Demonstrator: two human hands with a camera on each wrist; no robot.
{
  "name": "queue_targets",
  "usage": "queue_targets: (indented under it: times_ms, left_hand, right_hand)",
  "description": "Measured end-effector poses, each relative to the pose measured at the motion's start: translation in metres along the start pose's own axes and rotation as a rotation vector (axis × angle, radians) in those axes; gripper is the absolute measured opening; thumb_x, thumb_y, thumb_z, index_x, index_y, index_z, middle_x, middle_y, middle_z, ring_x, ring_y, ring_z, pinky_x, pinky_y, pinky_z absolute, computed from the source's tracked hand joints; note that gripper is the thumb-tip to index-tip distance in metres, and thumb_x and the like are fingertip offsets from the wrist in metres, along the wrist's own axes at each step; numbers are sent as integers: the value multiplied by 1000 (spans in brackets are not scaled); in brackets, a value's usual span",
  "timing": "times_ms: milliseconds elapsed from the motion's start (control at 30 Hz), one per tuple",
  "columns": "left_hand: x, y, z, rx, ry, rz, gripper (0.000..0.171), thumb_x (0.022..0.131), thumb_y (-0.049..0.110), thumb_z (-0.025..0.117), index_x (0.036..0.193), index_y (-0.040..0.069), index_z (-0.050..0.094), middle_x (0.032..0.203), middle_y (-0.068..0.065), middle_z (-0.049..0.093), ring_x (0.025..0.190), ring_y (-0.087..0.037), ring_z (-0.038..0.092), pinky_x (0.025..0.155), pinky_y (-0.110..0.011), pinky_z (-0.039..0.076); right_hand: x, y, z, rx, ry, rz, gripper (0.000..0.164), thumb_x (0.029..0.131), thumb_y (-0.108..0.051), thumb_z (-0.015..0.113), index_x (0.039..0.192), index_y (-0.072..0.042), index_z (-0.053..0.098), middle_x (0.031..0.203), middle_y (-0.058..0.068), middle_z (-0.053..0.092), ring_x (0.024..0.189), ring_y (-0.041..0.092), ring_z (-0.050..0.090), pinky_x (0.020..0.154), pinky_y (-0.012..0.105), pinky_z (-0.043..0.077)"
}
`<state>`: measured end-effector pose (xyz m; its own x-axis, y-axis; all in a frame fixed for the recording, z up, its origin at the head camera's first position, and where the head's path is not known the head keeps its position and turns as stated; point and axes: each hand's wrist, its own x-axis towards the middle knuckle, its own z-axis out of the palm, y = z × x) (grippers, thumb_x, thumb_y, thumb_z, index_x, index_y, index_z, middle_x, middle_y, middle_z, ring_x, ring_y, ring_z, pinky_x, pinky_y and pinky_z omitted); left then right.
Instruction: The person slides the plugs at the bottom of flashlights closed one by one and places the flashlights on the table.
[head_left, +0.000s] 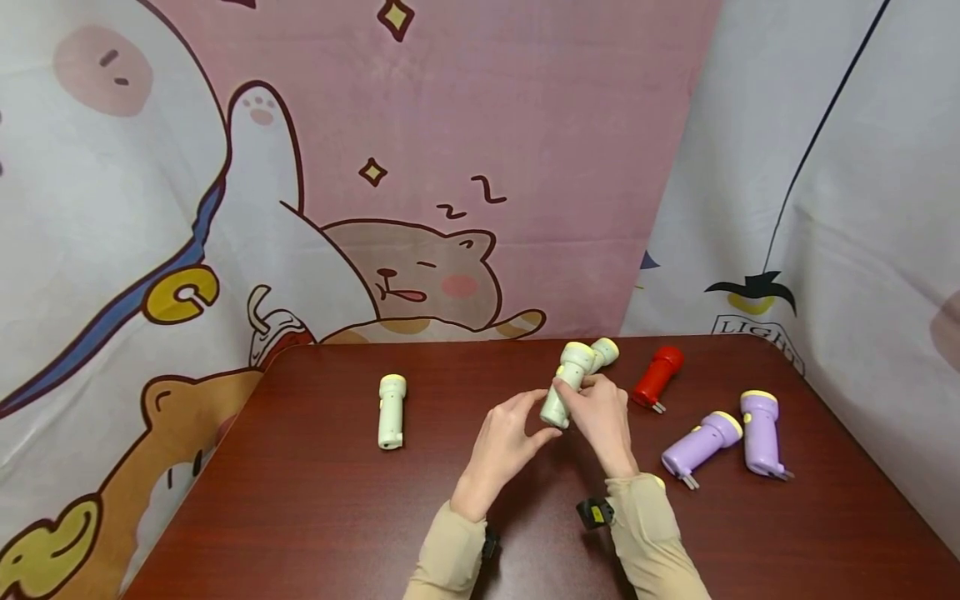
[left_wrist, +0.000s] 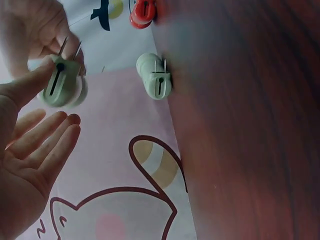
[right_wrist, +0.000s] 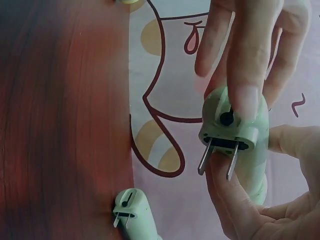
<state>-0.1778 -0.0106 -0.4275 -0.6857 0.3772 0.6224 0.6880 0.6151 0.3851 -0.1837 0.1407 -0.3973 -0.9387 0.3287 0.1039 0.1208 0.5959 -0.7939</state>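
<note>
A pale green flashlight (head_left: 576, 360) with a fold-out plug is held above the table, its lamp end tilted away. My right hand (head_left: 606, 421) grips its body between thumb and fingers. On the tail end, by the dark slider slot, rests the thumb of my left hand (head_left: 504, 442). The left hand's other fingers (left_wrist: 47, 142) are extended and apart from the flashlight in the left wrist view. Two metal prongs (right_wrist: 231, 165) stick out of the tail in the right wrist view. Behind it lies a second pale green flashlight (left_wrist: 159, 85), prongs out.
On the dark wooden table (head_left: 300, 517), a third pale green flashlight (head_left: 391, 412) lies at left, no prongs visible. At right are a red flashlight (head_left: 657, 377) and two purple flashlights (head_left: 701, 443), all with prongs out. A printed cartoon cloth (head_left: 570, 167) hangs behind the table.
</note>
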Motion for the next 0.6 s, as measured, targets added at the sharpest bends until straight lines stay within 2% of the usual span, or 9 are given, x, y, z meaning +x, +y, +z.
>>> queue_targets:
  times_ms: [200, 367, 600]
  left_hand:
    - [0, 4, 3, 25, 26, -3, 52, 73, 26, 82, 116, 4, 63, 105, -8, 71, 94, -17, 70, 79, -27, 56]
    - [0, 5, 3, 27, 14, -6, 51, 72, 24, 82, 116, 4, 64, 107, -7, 71, 95, -15, 69, 79, -25, 55]
    - [0, 4, 2, 51, 8, 31, 48, 72, 22, 82, 114, 4, 66, 108, -6, 70, 95, -15, 69, 80, -24, 55]
  right_hand:
    - [-3, -3, 0, -4, 7, -23, 38, 84, -41, 65, 88, -3, 69, 65, 5, 69, 62, 17, 58, 51, 25, 39]
    - [-4, -3, 0, 1, 6, -25, 38, 84, -40, 65, 89, -2, 69, 66, 6, 69, 64, 19, 58, 51, 25, 38]
    - [-3, -2, 1, 3, 3, -22, 40, 85, -41, 64, 91, -1, 69, 72, 9, 71, 66, 20, 59, 52, 25, 39]
